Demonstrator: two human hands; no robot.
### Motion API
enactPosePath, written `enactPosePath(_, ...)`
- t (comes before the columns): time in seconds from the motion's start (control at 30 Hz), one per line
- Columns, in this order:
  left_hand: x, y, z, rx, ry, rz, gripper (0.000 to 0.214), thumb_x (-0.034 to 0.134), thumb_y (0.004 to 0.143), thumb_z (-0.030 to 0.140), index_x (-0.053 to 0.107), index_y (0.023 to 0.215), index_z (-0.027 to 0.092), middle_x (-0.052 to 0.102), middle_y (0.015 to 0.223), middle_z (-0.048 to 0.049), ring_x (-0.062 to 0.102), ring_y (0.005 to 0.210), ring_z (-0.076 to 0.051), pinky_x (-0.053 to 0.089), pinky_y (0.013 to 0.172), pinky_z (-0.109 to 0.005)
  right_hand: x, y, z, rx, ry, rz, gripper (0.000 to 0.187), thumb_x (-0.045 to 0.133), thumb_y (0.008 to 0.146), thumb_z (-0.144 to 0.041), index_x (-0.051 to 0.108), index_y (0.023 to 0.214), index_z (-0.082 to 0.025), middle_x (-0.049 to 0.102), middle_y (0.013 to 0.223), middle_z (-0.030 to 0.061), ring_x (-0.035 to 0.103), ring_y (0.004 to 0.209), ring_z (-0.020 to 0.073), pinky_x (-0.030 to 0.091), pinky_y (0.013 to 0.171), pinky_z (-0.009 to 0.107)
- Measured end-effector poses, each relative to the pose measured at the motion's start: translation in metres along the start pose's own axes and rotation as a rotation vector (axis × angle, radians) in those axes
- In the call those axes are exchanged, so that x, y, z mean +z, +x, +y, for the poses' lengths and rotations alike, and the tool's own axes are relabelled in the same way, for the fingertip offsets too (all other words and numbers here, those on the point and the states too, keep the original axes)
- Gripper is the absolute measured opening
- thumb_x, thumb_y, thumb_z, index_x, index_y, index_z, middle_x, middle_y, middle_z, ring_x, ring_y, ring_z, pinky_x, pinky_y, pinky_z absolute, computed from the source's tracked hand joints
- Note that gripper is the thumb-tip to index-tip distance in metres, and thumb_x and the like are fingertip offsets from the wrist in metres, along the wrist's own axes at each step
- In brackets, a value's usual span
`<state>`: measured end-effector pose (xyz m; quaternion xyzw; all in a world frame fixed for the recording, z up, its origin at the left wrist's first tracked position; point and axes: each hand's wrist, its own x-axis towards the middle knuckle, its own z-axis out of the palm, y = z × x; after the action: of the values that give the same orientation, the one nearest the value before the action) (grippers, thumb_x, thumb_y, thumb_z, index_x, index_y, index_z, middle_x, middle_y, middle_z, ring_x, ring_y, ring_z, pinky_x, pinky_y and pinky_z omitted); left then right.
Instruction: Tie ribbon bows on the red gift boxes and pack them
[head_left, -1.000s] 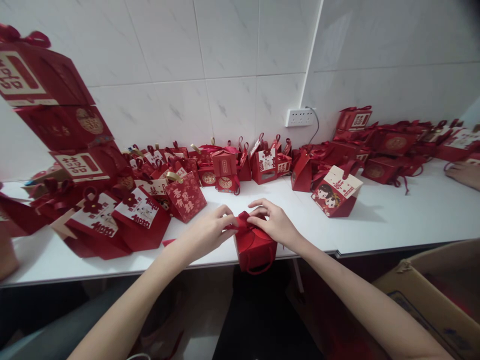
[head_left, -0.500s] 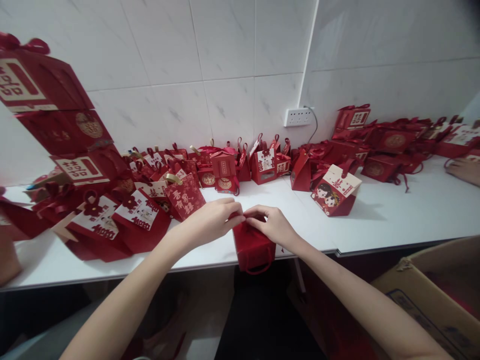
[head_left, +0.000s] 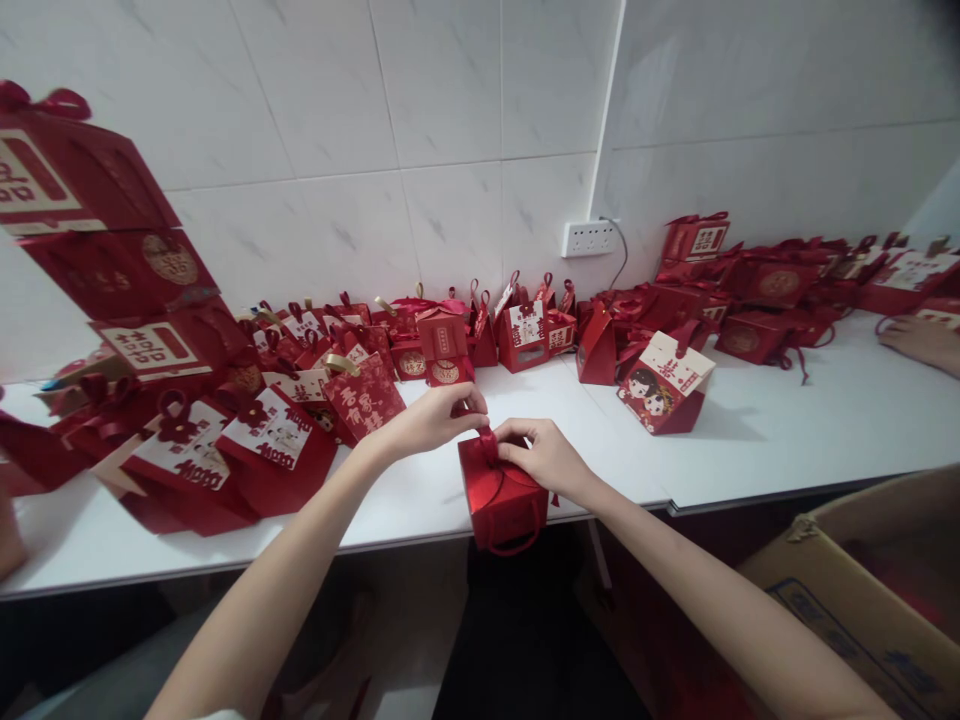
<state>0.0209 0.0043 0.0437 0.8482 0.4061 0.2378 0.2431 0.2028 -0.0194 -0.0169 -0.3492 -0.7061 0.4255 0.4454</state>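
Observation:
A small red gift box [head_left: 504, 498] stands at the front edge of the white table [head_left: 765, 430], its cord handle hanging over the edge. A red ribbon [head_left: 487, 441] rises from its top. My left hand [head_left: 435, 417] pinches the ribbon from above, fingers closed. My right hand [head_left: 544, 455] rests on the box's top right, fingers closed on the ribbon at its base. Both hands meet over the box.
Many red gift boxes and bags [head_left: 277, 440] crowd the table's left and back; a stack [head_left: 97, 240] rises at far left. A box with cartoon figures [head_left: 664, 385] stands right of centre. Another person's hand [head_left: 922, 342] lies at far right. A cardboard carton [head_left: 862, 600] sits below right.
My left hand has lifted and pulled the ribbon upward over the box, while my right hand stayed pressed at the box top. The view shifted slightly left.

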Motion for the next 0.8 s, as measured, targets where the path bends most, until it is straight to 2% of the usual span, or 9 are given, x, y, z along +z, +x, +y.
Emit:
enactPosePath(0.13, 0.013, -0.006, -0.015, -0.053, -0.051, 0.022, 0.011, 0.054, 0.08, 0.026, 0.057, 0.076, 0.016, 0.061, 0.073, -0.0006, 0.054, 0.065, -0.013, 0.041, 0.059, -0.023, 0.001, 0.0, 0.001, -0.012, 0.027, 0.027, 0.012, 0.058, 0.072, -0.019, 0.07, 0.073, -0.019, 0.071, 0.074, -0.0001, 0.062, 0.071, 0.0146, 0.046, 0.07, 0.026)
enactPosePath(0.27, 0.025, -0.019, -0.021, -0.056, -0.056, 0.034, 0.011, 0.05, 0.081, 0.024, 0.059, 0.08, 0.017, 0.063, 0.078, -0.0025, 0.057, 0.071, -0.014, 0.044, 0.065, -0.026, 0.002, -0.001, 0.0, -0.014, 0.027, 0.064, 0.01, 0.058, 0.072, -0.021, 0.068, 0.074, -0.018, 0.071, 0.075, 0.0008, 0.063, 0.073, 0.0152, 0.046, 0.071, 0.027)
enactPosePath(0.47, 0.033, -0.033, -0.008, 0.067, -0.092, 0.065, 0.013, 0.05, 0.08, 0.021, 0.061, 0.078, 0.017, 0.061, 0.09, -0.0054, 0.057, 0.084, -0.016, 0.046, 0.075, -0.027, 0.004, -0.002, 0.002, -0.015, 0.001, 0.13, 0.011, 0.058, 0.073, -0.025, 0.066, 0.076, -0.018, 0.069, 0.075, 0.0012, 0.061, 0.072, 0.0149, 0.046, 0.071, 0.028)
enactPosePath(0.63, 0.04, -0.039, 0.003, 0.034, -0.136, 0.081, 0.014, 0.051, 0.081, 0.026, 0.063, 0.082, 0.018, 0.058, 0.108, -0.0069, 0.053, 0.102, -0.021, 0.043, 0.089, -0.033, 0.006, -0.005, 0.0, -0.011, -0.04, 0.189, 0.011, 0.058, 0.071, -0.025, 0.064, 0.075, -0.017, 0.067, 0.073, 0.0011, 0.059, 0.069, 0.0144, 0.046, 0.069, 0.028)
enactPosePath(0.7, 0.043, -0.04, 0.005, 0.013, -0.099, 0.12, 0.019, 0.05, 0.084, 0.03, 0.063, 0.08, 0.018, 0.057, 0.104, -0.007, 0.052, 0.099, -0.021, 0.042, 0.089, -0.034, 0.006, -0.006, -0.001, -0.012, -0.05, 0.194, 0.011, 0.057, 0.071, -0.025, 0.063, 0.074, -0.017, 0.067, 0.072, 0.001, 0.059, 0.068, 0.0145, 0.046, 0.068, 0.028)
enactPosePath(0.8, 0.047, -0.041, 0.007, -0.029, 0.046, 0.2, 0.027, 0.044, 0.088, 0.031, 0.061, 0.073, 0.017, 0.053, 0.085, -0.0054, 0.051, 0.086, -0.02, 0.042, 0.081, -0.035, 0.007, -0.007, -0.002, -0.021, -0.06, 0.195, 0.01, 0.057, 0.071, -0.025, 0.062, 0.073, -0.018, 0.066, 0.072, 0.0011, 0.059, 0.069, 0.0146, 0.046, 0.067, 0.028)
